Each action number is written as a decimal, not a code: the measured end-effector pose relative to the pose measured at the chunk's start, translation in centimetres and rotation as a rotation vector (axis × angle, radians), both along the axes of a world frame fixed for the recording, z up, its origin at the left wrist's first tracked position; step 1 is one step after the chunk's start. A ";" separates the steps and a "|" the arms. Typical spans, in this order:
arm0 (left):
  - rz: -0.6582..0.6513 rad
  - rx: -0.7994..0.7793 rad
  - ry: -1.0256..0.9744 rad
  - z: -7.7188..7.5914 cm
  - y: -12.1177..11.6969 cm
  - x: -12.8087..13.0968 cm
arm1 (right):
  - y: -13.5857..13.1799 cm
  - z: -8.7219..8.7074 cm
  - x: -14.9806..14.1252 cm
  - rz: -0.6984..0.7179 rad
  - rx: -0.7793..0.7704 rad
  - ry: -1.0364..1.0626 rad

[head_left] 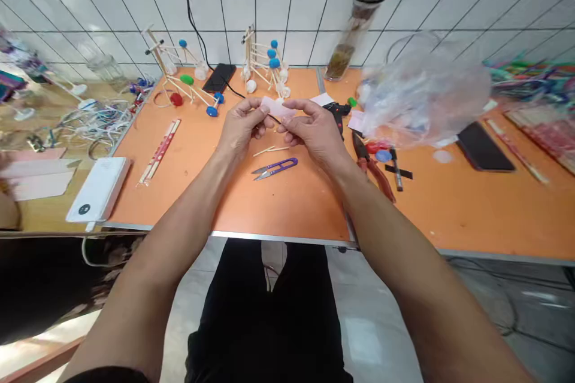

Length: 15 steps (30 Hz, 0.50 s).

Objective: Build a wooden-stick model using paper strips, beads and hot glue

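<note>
Between my two hands a small pale pink piece of paper (276, 108) is held up over the orange table. My left hand (245, 125) pinches its left side, and my right hand (312, 128) pinches the right side. Just below the fingers lie thin wooden sticks (271, 151). Closer to me rest purple-handled thread snips (276, 169), blades pointing left. Behind my hands stands a stick model (263, 57) with blue and white caps. A second stick model (186, 81), with red, green and blue caps, stands to its left.
Pliers (375, 167), a black glue gun (336, 111) and a marker (396, 170) lie to the right, near a bulky plastic bag (426, 96). A tall bottle (357, 27) stands by the wall. Left are wrapped chopsticks (160, 152) and a white power bank (99, 188).
</note>
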<state>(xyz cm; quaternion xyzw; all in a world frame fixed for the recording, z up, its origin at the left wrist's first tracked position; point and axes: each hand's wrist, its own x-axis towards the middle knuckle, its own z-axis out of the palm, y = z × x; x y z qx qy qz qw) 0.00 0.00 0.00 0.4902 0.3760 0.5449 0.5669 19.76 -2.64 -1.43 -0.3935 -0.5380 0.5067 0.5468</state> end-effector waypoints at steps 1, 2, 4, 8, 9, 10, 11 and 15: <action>0.001 0.008 0.015 0.0 -0.1 0.1 | 0.2 -0.2 0.0 -0.012 0.009 0.005; 0.001 0.009 0.025 -0.1 -0.2 0.1 | 0.3 -0.3 0.1 -0.028 0.023 0.002; -0.003 -0.012 0.026 -0.1 -0.4 0.2 | 0.5 -0.5 0.1 -0.071 0.068 -0.025; -0.024 -0.157 -0.038 0.0 -0.3 0.1 | 0.5 -0.8 0.0 -0.202 0.227 -0.166; -0.039 -0.218 -0.054 0.0 -0.2 0.0 | 0.5 -0.8 0.0 -0.244 0.286 -0.210; -0.057 -0.279 -0.065 0.0 -0.1 -0.1 | 0.4 -0.9 -0.1 -0.285 0.347 -0.254; -0.076 -0.335 -0.072 0.1 -0.1 -0.1 | 0.4 -1.0 -0.1 -0.320 0.403 -0.297; -0.140 -0.457 -0.097 0.5 -0.2 -0.3 | 0.3 -1.3 0.1 -0.368 0.526 -0.432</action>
